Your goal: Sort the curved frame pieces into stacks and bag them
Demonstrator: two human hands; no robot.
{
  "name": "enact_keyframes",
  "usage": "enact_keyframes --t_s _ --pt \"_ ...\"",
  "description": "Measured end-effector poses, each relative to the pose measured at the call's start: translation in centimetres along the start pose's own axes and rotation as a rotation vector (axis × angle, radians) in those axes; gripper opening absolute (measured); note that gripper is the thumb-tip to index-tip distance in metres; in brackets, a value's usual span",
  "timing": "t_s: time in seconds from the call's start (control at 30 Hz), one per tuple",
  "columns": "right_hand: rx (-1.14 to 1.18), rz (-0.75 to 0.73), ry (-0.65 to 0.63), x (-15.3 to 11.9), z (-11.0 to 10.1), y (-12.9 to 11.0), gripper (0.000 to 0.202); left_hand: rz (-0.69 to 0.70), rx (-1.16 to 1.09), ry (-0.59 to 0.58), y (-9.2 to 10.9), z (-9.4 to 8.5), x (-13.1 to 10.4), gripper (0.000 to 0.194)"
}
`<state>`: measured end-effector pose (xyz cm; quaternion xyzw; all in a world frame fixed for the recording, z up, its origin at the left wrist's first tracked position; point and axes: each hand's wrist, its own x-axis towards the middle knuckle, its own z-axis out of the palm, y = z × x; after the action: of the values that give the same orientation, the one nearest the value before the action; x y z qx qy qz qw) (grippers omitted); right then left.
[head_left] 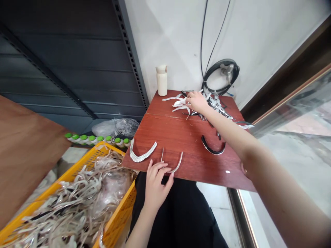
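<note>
Near the front edge of the brown table, my left hand [156, 179] has its fingers spread. Its fingertips and thumb touch a thin U-shaped pale strip [178, 165] lying there; part of the strip is under the fingers. My right hand [196, 101] is stretched to the back of the table with bent fingers closed at a white strip [180, 102]. Its fingertips are partly hidden. Around it lies a tangled pile of white, clear and black strips [214, 103]. A bundle of curved silvery-white strips [141, 157] lies left of my left hand.
A curved black strip bundle [213, 151] lies right on the table [170, 129]. A cream bottle [162, 81] stands at the back left, and a coiled black cable [219, 77] against the wall. A yellow crate [74, 172] of strips sits left, near green-capped bottles [91, 138].
</note>
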<state>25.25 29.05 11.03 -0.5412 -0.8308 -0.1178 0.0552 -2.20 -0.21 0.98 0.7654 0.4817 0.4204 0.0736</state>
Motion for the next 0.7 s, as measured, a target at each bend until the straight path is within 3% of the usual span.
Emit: enact_keyframes --t_s 0.13,0.27,0.33,0.47,0.7 --pt "0.173 0.003 0.053 -1.5 -2.3 0.2 0.021 -0.025 0.019 0.054 -0.2 0.3 -0.1 0.033" --pt "0.507 0.089 0.057 -4.2 -4.7 -1.6 0.025 -0.036 0.015 0.028 -0.3 0.3 -0.1 0.012" --pt "0.549 0.084 0.076 -5.7 -5.5 -3.1 0.024 -0.035 0.006 0.016 -0.3 0.3 -0.1 0.006" --pt "0.590 0.031 0.046 -8.1 -5.7 -5.7 0.018 -0.021 -0.013 0.018 -0.3 0.5 -0.1 0.006" --pt "1.102 0.048 -0.179 -10.9 -4.9 -8.7 0.024 0.061 -0.181 -0.113 0.1 0.8 -0.1 0.008"
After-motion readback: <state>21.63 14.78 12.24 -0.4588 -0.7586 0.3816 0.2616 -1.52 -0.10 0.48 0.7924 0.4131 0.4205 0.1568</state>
